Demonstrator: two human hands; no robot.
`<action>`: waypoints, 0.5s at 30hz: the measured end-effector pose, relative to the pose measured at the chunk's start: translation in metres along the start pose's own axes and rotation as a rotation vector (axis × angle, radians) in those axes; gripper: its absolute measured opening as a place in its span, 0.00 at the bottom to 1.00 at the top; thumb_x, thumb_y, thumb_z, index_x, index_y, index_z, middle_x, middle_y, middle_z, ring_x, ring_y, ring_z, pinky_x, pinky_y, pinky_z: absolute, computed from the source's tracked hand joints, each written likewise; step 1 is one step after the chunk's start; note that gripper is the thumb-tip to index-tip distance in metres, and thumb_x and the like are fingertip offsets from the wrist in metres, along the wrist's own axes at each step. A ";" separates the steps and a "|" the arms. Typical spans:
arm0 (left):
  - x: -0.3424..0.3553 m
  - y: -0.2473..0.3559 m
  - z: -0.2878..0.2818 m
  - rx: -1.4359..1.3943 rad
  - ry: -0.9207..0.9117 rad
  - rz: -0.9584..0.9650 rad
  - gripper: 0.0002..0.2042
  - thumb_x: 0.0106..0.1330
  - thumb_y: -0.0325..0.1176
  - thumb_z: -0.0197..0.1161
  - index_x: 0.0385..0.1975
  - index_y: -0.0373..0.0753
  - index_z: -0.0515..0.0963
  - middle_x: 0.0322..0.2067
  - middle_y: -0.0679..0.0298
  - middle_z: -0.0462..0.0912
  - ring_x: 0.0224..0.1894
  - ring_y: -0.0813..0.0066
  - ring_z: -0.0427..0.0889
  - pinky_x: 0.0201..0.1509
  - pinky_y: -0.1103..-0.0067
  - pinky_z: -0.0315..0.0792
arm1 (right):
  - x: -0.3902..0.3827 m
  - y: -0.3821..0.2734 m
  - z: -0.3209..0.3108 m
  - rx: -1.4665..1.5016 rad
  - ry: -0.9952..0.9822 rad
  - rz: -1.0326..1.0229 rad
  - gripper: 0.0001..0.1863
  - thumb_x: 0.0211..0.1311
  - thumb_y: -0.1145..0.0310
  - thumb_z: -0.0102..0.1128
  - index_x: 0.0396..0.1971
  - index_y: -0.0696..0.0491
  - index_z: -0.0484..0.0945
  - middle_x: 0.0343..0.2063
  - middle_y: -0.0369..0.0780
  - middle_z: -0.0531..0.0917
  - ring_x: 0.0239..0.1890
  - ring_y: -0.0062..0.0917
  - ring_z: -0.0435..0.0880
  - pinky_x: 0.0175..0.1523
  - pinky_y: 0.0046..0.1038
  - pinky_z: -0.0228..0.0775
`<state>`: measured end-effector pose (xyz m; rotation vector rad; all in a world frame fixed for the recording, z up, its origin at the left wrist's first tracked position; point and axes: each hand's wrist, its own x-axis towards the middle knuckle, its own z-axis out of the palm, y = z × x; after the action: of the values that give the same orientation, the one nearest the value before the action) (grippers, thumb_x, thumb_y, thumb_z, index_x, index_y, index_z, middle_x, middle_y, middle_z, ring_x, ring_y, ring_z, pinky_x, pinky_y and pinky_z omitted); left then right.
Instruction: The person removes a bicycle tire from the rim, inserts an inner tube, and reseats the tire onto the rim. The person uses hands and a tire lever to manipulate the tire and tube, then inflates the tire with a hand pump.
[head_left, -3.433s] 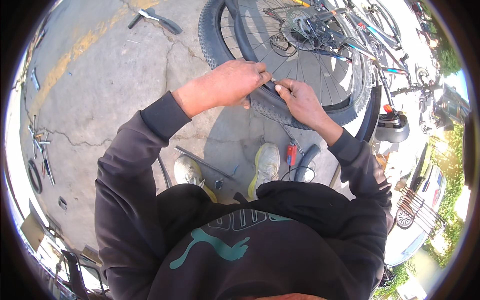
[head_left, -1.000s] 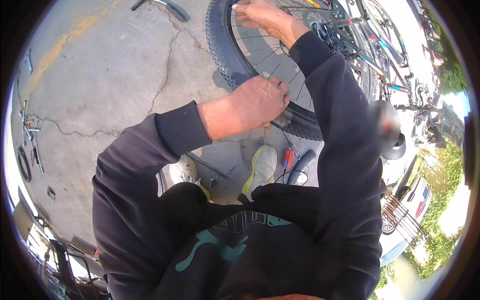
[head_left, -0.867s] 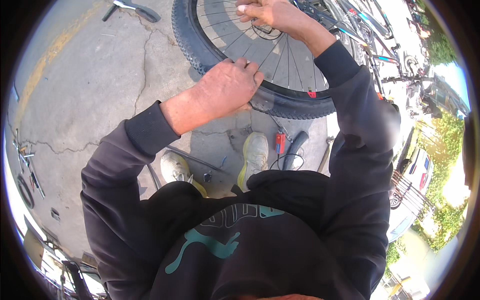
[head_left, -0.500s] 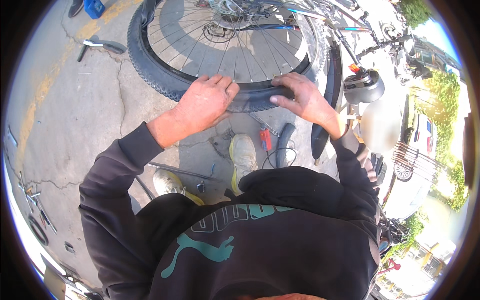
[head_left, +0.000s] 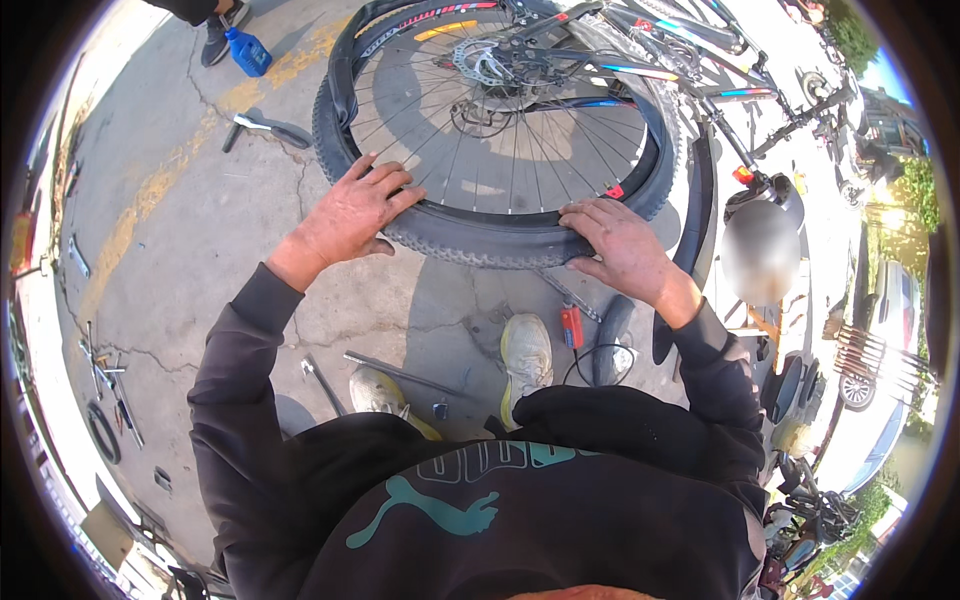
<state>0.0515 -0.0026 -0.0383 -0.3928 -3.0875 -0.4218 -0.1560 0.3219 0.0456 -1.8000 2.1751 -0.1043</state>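
Note:
A knobbly black bicycle tyre [head_left: 485,244] surrounds a spoked wheel at the upper centre, with a dark tube [head_left: 342,75] lying along its upper left. My left hand [head_left: 355,215] grips the tyre's near left section, fingers over the inner edge and thumb outside. My right hand [head_left: 630,255] has its fingers curled over the near right section, thumb on the outer side. A red tag [head_left: 614,191] shows on the rim beside that hand. Below the tyre lie a tool with a red block [head_left: 571,326] and a dark curved piece [head_left: 610,340].
Bicycles [head_left: 755,90] crowd the upper right. A person's shoe [head_left: 215,45] stands near a blue bottle [head_left: 248,52] at upper left. Hand tools [head_left: 262,128] and a black ring [head_left: 102,435] lie on the cracked concrete [head_left: 200,280]. A parked car [head_left: 870,420] is at right.
My right hand has come down from the wheel's far side onto the near section of tyre. Over the last half second my hands have moved farther apart along it.

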 end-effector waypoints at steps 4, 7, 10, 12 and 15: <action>-0.008 -0.003 0.019 -0.114 0.117 0.037 0.42 0.44 0.34 0.80 0.65 0.42 0.71 0.60 0.60 0.77 0.63 0.56 0.75 0.70 0.60 0.69 | -0.009 0.035 -0.029 -0.125 -0.117 0.096 0.31 0.47 0.66 0.78 0.54 0.53 0.78 0.59 0.39 0.82 0.66 0.38 0.75 0.72 0.37 0.65; 0.009 0.039 0.044 -0.037 0.146 0.029 0.42 0.48 0.38 0.78 0.67 0.37 0.70 0.61 0.59 0.76 0.60 0.58 0.76 0.66 0.65 0.71 | -0.011 0.024 -0.034 -0.461 -0.162 0.295 0.32 0.53 0.70 0.74 0.60 0.55 0.76 0.61 0.43 0.80 0.67 0.38 0.74 0.71 0.39 0.66; 0.029 0.090 0.052 -0.068 0.228 0.047 0.42 0.49 0.40 0.77 0.68 0.38 0.69 0.61 0.59 0.75 0.60 0.61 0.77 0.64 0.65 0.72 | 0.011 -0.019 -0.033 0.007 -0.137 0.187 0.29 0.60 0.71 0.67 0.61 0.60 0.73 0.61 0.50 0.78 0.64 0.43 0.77 0.66 0.38 0.71; 0.041 0.103 0.042 -0.054 0.396 0.166 0.42 0.50 0.40 0.76 0.68 0.38 0.69 0.61 0.60 0.75 0.60 0.63 0.77 0.63 0.65 0.72 | 0.025 -0.035 -0.013 0.219 -0.052 0.207 0.27 0.67 0.66 0.65 0.63 0.61 0.72 0.52 0.53 0.83 0.57 0.48 0.82 0.61 0.40 0.73; 0.021 0.082 0.055 0.107 0.425 0.110 0.37 0.54 0.41 0.74 0.67 0.40 0.70 0.60 0.60 0.75 0.63 0.63 0.76 0.65 0.64 0.71 | 0.050 -0.031 0.008 0.260 -0.023 0.320 0.22 0.70 0.64 0.63 0.58 0.60 0.77 0.44 0.53 0.86 0.49 0.47 0.86 0.53 0.38 0.77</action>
<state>0.0537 0.0937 -0.0690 -0.4060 -2.6480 -0.2898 -0.1325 0.2682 0.0363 -1.2937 2.2810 -0.2770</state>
